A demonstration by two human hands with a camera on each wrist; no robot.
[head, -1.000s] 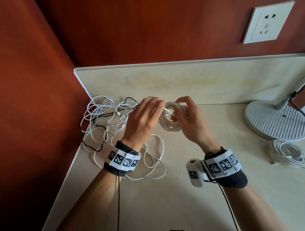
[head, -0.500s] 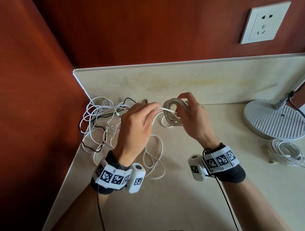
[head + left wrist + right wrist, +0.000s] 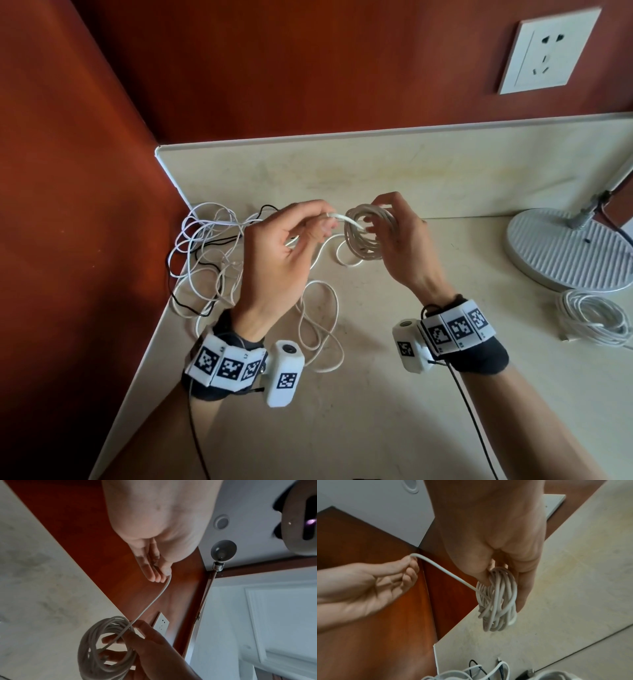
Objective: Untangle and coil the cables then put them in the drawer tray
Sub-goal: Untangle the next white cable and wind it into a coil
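Observation:
My right hand [image 3: 387,229] holds a white cable coil [image 3: 368,236] upright above the counter, fingers passed through its loops [image 3: 496,599]. My left hand [image 3: 310,222] pinches the free strand [image 3: 342,219] of that cable between thumb and fingertips [image 3: 163,576], just left of the coil [image 3: 106,647]. The strand [image 3: 443,569] runs taut from the pinch into the coil. Its slack trails down to the counter in loose loops [image 3: 318,329]. A tangle of white and black cables [image 3: 209,253] lies in the left corner. No drawer tray is in view.
A coiled white cable [image 3: 596,318] lies at the right beside a round lamp base [image 3: 568,253]. The counter [image 3: 376,411] meets a low backsplash [image 3: 376,171] behind and a red-brown wall at the left. A wall socket [image 3: 548,51] sits above.
My left hand has turned palm-up and drawn the strand leftward and slightly up, away from the coil. My right hand has lifted the coil a little and kept hold of it.

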